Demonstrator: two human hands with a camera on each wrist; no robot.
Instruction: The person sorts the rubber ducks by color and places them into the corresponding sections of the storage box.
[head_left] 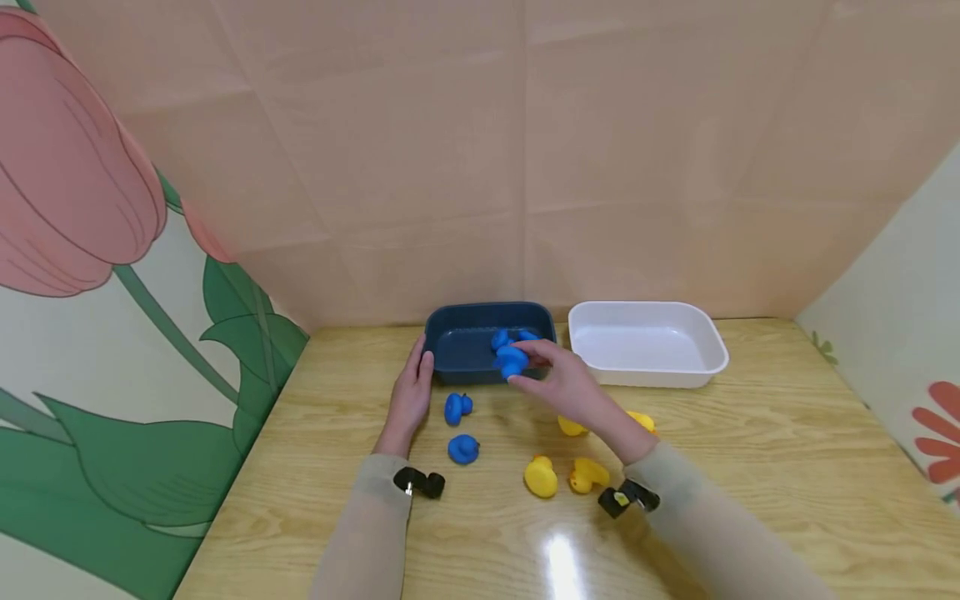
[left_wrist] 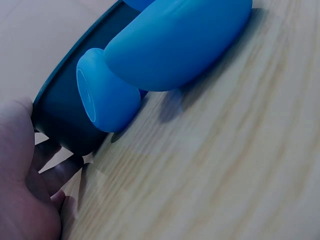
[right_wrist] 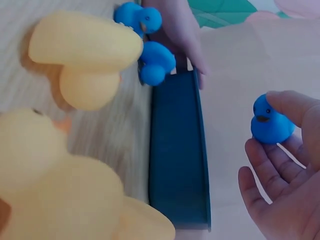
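The duck between my thumb and fingers is a smooth, rounded, rubbery-looking blue toy duck [head_left: 512,362], tilted and raised over the near rim of a dark blue rectangular tray [head_left: 459,346] with rounded corners. Inside that tray, towards its right end, lie two more blue ducks [head_left: 501,339]. Beside it stands a glossy white rectangular tray [head_left: 647,343] with flared walls. Both sit on a pale surface [head_left: 341,417] streaked with wood grain, where two loose blue ducks [head_left: 463,449] and four plump, smooth yellow toy ducks [head_left: 541,477] are scattered nearer me, the right wrist view showing orange on one bill. My right hand [head_left: 564,382] reaches inward from the right, its grip pinching the duck from the side; my left hand [head_left: 410,396] lies against the dark tray's left end, fingers extended, its grip released and merely touching the wall
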